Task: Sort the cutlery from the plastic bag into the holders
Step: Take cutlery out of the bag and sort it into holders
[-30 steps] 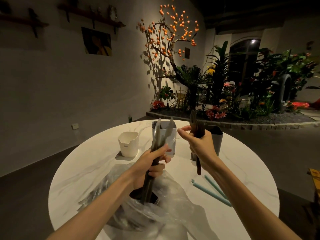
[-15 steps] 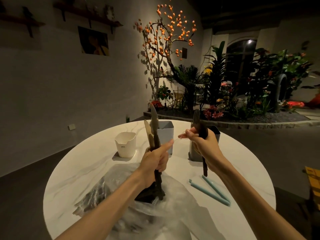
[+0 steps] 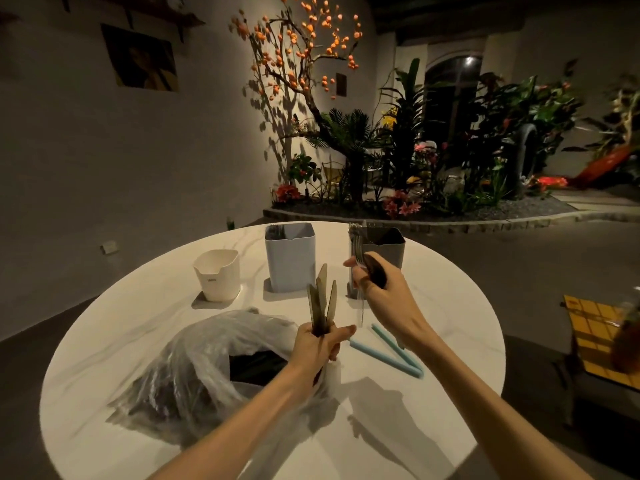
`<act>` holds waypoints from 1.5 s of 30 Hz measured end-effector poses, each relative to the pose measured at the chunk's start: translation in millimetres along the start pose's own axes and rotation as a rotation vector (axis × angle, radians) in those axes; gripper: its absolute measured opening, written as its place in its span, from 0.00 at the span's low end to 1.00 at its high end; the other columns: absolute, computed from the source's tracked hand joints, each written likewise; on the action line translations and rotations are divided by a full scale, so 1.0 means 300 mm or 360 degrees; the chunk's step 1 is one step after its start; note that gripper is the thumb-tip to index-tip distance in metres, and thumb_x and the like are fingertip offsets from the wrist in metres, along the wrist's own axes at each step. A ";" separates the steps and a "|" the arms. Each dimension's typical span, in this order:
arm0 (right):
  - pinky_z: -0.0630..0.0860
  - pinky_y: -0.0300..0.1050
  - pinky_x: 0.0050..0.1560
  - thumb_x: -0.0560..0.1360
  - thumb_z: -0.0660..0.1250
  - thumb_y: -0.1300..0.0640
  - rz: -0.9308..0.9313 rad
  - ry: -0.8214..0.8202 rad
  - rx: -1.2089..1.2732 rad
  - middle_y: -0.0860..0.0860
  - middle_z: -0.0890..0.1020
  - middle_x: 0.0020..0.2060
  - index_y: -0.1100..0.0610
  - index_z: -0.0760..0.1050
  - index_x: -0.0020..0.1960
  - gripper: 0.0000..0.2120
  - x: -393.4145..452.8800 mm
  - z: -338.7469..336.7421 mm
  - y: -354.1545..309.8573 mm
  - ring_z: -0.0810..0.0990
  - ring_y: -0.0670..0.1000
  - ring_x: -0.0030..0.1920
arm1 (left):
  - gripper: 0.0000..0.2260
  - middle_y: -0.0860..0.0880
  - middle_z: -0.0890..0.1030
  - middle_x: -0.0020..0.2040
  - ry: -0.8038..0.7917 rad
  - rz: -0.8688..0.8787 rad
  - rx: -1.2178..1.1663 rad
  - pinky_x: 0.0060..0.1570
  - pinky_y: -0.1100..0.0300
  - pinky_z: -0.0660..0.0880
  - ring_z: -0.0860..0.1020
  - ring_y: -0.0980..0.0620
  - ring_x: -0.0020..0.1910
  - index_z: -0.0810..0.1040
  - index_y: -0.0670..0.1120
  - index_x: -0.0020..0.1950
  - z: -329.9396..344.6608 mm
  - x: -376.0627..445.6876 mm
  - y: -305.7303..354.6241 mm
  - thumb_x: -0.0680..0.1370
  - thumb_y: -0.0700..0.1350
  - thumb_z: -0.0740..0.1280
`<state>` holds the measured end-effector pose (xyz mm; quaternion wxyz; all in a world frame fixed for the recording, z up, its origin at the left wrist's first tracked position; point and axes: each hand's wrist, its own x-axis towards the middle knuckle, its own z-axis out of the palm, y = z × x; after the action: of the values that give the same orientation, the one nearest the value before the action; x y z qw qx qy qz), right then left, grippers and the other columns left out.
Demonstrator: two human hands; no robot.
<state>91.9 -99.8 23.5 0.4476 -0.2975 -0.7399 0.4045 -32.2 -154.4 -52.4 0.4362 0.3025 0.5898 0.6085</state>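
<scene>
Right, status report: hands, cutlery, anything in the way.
Left hand grips a bunch of knives upright. Right hand holds forks at the dark grey holder. Two blue straws lie loose beside the plastic bag.

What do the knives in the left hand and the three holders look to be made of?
Knives: likely translucent olive plastic; light passes through the blades. White holder, pale blue holder and grey holder: probably matte moulded plastic, with smooth walls, rounded corners and pour notches.

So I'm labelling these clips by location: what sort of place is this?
Probably a restaurant or café lounge with an indoor garden, dimly lit: a round white marble-look table, a stone-edged planted bed of tropical plants and flowers, and a spotlit orange-blossomed ornamental tree against the wall.
</scene>
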 end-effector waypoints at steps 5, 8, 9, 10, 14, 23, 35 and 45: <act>0.77 0.33 0.48 0.84 0.61 0.57 -0.0016 -0.0069 -0.0024 0.45 0.81 0.43 0.50 0.78 0.58 0.08 -0.001 0.034 0.011 0.79 0.43 0.45 | 0.17 0.47 0.71 0.26 0.0166 -0.0084 0.0048 0.25 0.60 0.69 0.67 0.51 0.24 0.72 0.40 0.48 0.007 0.007 -0.001 0.74 0.47 0.77; 0.75 0.27 0.42 0.84 0.62 0.57 -0.0009 -0.0093 -0.0066 0.46 0.82 0.44 0.51 0.78 0.59 0.08 0.004 0.049 0.017 0.80 0.45 0.46 | 0.12 0.48 0.67 0.26 0.0198 0.0000 -0.0053 0.24 0.62 0.65 0.63 0.53 0.23 0.72 0.42 0.42 0.002 -0.001 0.006 0.77 0.43 0.74; 0.74 0.25 0.41 0.84 0.62 0.57 -0.0014 -0.0088 -0.0079 0.45 0.82 0.43 0.52 0.78 0.59 0.08 0.005 0.053 0.018 0.80 0.45 0.46 | 0.13 0.48 0.67 0.26 0.0190 0.0053 -0.0071 0.25 0.62 0.65 0.63 0.53 0.24 0.71 0.43 0.39 -0.001 0.000 0.005 0.77 0.42 0.74; 0.73 0.24 0.41 0.83 0.63 0.57 -0.0022 -0.0076 -0.0092 0.44 0.82 0.43 0.52 0.79 0.59 0.08 0.006 0.057 0.023 0.80 0.43 0.46 | 0.15 0.48 0.67 0.26 0.0181 0.0095 -0.0078 0.28 0.61 0.67 0.64 0.52 0.25 0.70 0.44 0.36 -0.003 0.005 0.001 0.77 0.41 0.74; 0.71 0.24 0.46 0.82 0.66 0.54 -0.0033 -0.0052 -0.0149 0.41 0.85 0.44 0.49 0.80 0.57 0.06 0.002 0.062 0.049 0.82 0.38 0.49 | 0.21 0.48 0.70 0.24 0.0101 0.0078 0.0063 0.56 0.47 0.76 0.69 0.47 0.32 0.70 0.45 0.25 -0.020 0.022 -0.033 0.76 0.33 0.72; 0.74 0.40 0.59 0.81 0.67 0.54 0.0098 -0.0053 -0.0064 0.45 0.86 0.46 0.49 0.81 0.56 0.06 0.001 0.075 0.058 0.83 0.42 0.51 | 0.17 0.48 0.73 0.22 0.0039 -0.0053 0.0136 0.35 0.55 0.74 0.72 0.48 0.26 0.73 0.42 0.31 -0.032 0.026 -0.022 0.78 0.43 0.73; 0.79 0.43 0.54 0.79 0.70 0.54 0.0182 -0.0015 0.0241 0.49 0.88 0.43 0.56 0.83 0.51 0.06 0.052 0.067 0.026 0.86 0.44 0.48 | 0.19 0.47 0.87 0.51 -0.0358 0.0124 0.0104 0.40 0.63 0.68 0.78 0.53 0.34 0.84 0.48 0.55 -0.106 -0.027 0.154 0.79 0.62 0.63; 0.61 0.35 0.25 0.80 0.66 0.42 0.0390 -0.0028 0.0598 0.44 0.69 0.24 0.55 0.78 0.39 0.19 0.216 0.130 -0.129 0.63 0.43 0.24 | 0.09 0.44 0.77 0.38 -0.0338 0.0323 -0.0051 0.22 0.65 0.62 0.65 0.56 0.23 0.76 0.41 0.50 -0.258 0.009 0.340 0.84 0.45 0.62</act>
<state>26.3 -80.0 73.7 0.4362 -0.2932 -0.6138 0.5891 -119.3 -179.4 37.9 0.4372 0.4164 0.4969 0.6233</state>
